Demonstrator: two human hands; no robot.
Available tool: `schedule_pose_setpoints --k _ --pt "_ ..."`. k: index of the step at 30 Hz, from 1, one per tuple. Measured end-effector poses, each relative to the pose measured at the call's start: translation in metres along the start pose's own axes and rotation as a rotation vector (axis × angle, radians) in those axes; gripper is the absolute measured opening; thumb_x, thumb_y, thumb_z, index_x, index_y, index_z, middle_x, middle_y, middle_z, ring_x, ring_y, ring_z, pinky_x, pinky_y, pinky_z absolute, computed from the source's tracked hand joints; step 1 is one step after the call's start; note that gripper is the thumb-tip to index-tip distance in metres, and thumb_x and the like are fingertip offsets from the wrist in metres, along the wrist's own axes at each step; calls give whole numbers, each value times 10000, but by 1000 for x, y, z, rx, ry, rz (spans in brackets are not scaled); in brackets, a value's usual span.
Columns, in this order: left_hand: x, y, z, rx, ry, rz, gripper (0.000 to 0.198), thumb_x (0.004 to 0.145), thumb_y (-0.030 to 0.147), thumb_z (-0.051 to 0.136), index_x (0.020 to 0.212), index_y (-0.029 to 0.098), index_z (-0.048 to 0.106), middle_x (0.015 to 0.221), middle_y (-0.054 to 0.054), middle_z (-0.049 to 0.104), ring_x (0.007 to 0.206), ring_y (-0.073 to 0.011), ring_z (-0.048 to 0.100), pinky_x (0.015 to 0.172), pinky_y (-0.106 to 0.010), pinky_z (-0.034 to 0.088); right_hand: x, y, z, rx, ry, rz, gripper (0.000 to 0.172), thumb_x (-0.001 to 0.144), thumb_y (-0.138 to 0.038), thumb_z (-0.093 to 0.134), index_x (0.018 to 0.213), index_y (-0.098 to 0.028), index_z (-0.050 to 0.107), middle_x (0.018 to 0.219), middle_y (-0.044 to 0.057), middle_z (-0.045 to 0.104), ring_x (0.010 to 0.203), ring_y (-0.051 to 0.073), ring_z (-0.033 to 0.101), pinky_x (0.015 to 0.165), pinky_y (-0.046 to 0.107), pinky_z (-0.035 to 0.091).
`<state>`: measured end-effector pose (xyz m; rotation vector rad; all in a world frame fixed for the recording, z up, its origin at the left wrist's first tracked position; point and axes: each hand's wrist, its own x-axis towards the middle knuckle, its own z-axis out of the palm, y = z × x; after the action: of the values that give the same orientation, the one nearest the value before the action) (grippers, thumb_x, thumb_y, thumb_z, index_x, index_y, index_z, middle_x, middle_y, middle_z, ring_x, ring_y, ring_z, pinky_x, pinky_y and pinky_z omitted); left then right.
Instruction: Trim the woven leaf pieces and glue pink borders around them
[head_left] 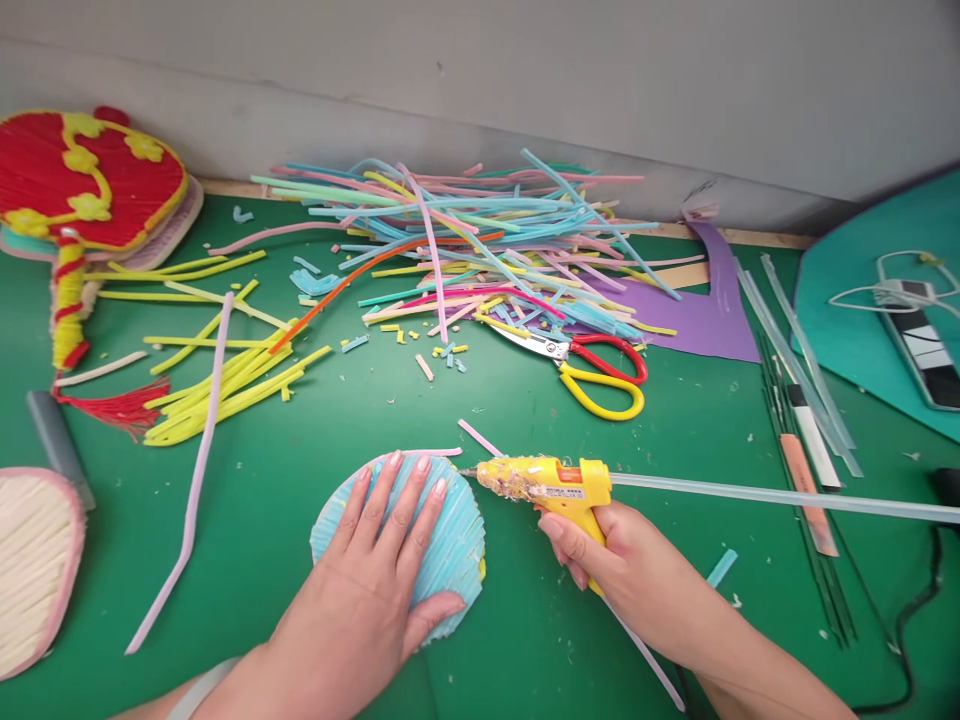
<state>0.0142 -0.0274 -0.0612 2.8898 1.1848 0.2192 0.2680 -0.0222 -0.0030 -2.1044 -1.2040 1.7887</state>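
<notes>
My left hand [390, 560] lies flat with spread fingers on a round light-blue disc [455, 540] faced with side-by-side pipe cleaners. A lilac pipe cleaner [442, 452] runs along the disc's upper edge, its end sticking out to the right. My right hand [600, 550] is wrapped round a yellow hot glue gun [559, 480]. The gun's nozzle points left, at the disc's upper right edge. A long clear glue stick [750, 493] extends from the gun's back. Another lilac pipe cleaner [645, 650] passes below my right hand.
Behind lie scissors [600, 375], a heap of coloured pipe cleaners [465, 240] and a purple sheet [697, 325]. At left are yellow pipe cleaners [232, 395], a red decorated fan [45, 180] and a cream oval piece [34, 570]. Spare glue sticks [810, 350] and a black cord [911, 620] are at right.
</notes>
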Motion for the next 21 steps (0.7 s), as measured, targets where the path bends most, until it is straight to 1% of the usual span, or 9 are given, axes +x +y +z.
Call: schedule_pose_setpoints --k 9,16,21 --pt "0 0 1 3 1 7 762 1010 600 347 1508 23 375 1608 -259 302 1501 -476 197 1178 -594 202 -1 0 -2 27 -9 -15 457 818 -681 499 731 -233 484 615 -47 443 579 132 397 552 263 359" --pt "-1 0 1 11 2 8 776 1007 606 347 1520 23 357 1611 -261 295 1501 -479 197 1176 -602 211 -3 1 -2 44 0 -19 434 818 -651 529 712 -232 492 614 -43 450 580 136 415 547 262 367" --pt "0 0 1 10 9 2 772 1011 610 327 1517 28 365 1610 -253 304 1504 -470 197 1178 -596 214 -4 1 -2 42 -16 -11 433 815 -653 514 724 -230 489 621 -43 447 586 134 403 551 260 368"
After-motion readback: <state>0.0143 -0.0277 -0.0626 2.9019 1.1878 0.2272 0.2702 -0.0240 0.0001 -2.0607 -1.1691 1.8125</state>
